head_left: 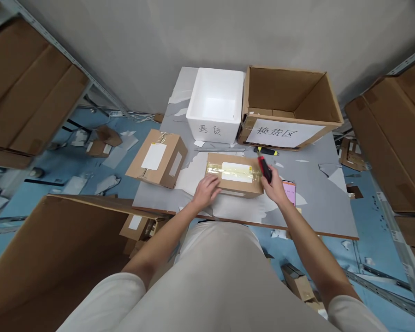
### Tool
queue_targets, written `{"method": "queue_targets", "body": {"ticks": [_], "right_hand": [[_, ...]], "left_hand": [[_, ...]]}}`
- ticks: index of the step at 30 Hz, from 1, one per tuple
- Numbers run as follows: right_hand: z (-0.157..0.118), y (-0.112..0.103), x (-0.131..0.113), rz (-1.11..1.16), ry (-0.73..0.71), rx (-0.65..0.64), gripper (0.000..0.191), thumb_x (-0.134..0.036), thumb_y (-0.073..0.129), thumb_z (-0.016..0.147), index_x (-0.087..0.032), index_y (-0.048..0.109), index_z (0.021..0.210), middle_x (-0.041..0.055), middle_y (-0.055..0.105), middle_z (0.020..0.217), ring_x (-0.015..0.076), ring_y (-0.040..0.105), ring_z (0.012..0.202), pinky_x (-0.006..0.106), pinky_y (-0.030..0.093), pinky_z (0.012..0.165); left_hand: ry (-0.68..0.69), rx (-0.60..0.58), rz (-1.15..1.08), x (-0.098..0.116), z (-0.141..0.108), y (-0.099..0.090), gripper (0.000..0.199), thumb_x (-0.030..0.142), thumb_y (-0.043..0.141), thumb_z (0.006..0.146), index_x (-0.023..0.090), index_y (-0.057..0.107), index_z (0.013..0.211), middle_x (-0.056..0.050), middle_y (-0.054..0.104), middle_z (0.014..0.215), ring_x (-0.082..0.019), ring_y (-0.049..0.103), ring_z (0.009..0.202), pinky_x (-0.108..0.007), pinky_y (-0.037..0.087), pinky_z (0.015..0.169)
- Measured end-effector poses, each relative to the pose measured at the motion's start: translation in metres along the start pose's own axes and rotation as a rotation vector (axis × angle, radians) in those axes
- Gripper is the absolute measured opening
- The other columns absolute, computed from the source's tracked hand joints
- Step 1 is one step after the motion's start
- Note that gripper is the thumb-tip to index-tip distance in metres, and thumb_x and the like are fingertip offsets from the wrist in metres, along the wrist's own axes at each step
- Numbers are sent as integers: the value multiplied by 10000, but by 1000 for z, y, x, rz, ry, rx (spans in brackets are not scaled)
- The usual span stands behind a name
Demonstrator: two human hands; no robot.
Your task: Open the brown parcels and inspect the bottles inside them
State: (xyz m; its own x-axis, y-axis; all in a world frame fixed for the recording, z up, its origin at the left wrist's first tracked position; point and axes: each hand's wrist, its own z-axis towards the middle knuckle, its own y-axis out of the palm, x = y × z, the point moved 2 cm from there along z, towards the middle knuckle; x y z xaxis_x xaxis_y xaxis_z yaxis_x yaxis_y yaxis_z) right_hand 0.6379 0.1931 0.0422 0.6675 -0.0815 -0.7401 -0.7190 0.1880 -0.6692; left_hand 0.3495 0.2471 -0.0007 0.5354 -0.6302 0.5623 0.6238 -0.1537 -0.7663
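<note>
Pale shirt (221,276), taped box (235,177) against open left hand (206,191), right hand (274,185) gripping red cutter (264,169)

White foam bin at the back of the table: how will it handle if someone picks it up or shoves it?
The white bin looks like foam and nothing shows inside, so probably light for its size. Thick, straight walls suggest it stays stiff, though the rim might dent. Its broad base should make it slide before tipping.

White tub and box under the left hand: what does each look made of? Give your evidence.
Tub: probably matte polystyrene foam; the thick white walls suggest it. Box: matte brown cardboard, by its colour and flat panels. Its tape: likely glossy, clear plastic, with bright glints.
</note>
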Motion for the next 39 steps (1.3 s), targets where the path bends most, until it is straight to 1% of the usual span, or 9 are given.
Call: {"method": "queue_targets", "body": {"ticks": [2, 4, 10, 13, 18, 25, 31, 35, 39], "right_hand": [[14, 2, -25, -81, -182, -240, 530, -311, 423, 905, -216, 329, 1417, 120, 503, 1368, 257, 511, 1199, 422, 425, 965], [29, 11, -48, -159, -305, -465, 525, -277, 401, 928, -270, 307, 1445, 79, 476, 1413, 246, 479, 1248, 398, 416, 980], [67, 49, -84, -435, -442, -758, 529, -241, 430, 946, -346, 310, 1451, 64, 675, 1111, 210, 645, 930, 288, 460, 762], [75, 60, -86, -532, -504, -781, 526, -242, 433, 949, -333, 314, 1453, 72, 699, 1008, 200, 656, 850, 260, 436, 704], [77, 64, -86, -572, -551, -773, 510, -237, 416, 949, -325, 336, 1446, 87, 689, 1053, 200, 656, 861, 253, 425, 685], [71, 60, -84, -613, -505, -803, 571, -172, 413, 931, -351, 291, 1459, 91, 683, 1048, 203, 668, 823, 267, 432, 713], [69, 49, -87, -750, -443, -833, 563, -149, 446, 897, -331, 378, 1425, 110, 696, 1031, 235, 670, 866, 278, 440, 684], [68, 31, -87, -777, -359, -838, 517, -148, 473, 888, -375, 478, 1353, 84, 699, 1049, 229, 659, 915, 278, 436, 709], [56, -18, -60, -766, -268, -813, 483, -119, 530, 846, -384, 593, 1244, 66, 710, 1003, 231, 657, 892, 289, 426, 717]], "left_hand": [[93, -119, 64, 5, 2, 3, 424, 377, 511, 892, 163, 534, 1258, -149, 530, 1332, -271, 406, 1317, -452, 357, 1066], [88, -165, 134, 5, 5, 8, 485, 406, 484, 902, 152, 488, 1316, -160, 487, 1384, -285, 347, 1361, -476, 325, 1084], [88, -202, 188, -2, 5, 18, 495, 423, 477, 906, 160, 488, 1326, -152, 516, 1363, -273, 379, 1347, -466, 324, 1085], [81, -195, 201, -2, 2, 19, 494, 429, 476, 907, 156, 497, 1318, -148, 521, 1360, -271, 394, 1338, -452, 337, 1077], [97, -179, 213, -1, -1, 20, 498, 439, 474, 908, 139, 509, 1304, -139, 523, 1361, -269, 396, 1336, -436, 344, 1074], [60, -191, 173, -2, -3, 20, 491, 437, 489, 900, 166, 509, 1309, -147, 529, 1352, -266, 405, 1332, -451, 342, 1077], [51, -189, 111, -4, -2, 19, 476, 426, 491, 897, 185, 517, 1306, -148, 536, 1344, -275, 433, 1310, -464, 341, 1074], [26, -191, 62, -6, -3, 21, 475, 422, 491, 893, 191, 518, 1307, -150, 531, 1349, -293, 435, 1306, -490, 309, 1083], [11, -183, 80, -5, -2, 24, 479, 442, 495, 887, 192, 528, 1294, -141, 515, 1367, -302, 420, 1316, -489, 285, 1090]]}}
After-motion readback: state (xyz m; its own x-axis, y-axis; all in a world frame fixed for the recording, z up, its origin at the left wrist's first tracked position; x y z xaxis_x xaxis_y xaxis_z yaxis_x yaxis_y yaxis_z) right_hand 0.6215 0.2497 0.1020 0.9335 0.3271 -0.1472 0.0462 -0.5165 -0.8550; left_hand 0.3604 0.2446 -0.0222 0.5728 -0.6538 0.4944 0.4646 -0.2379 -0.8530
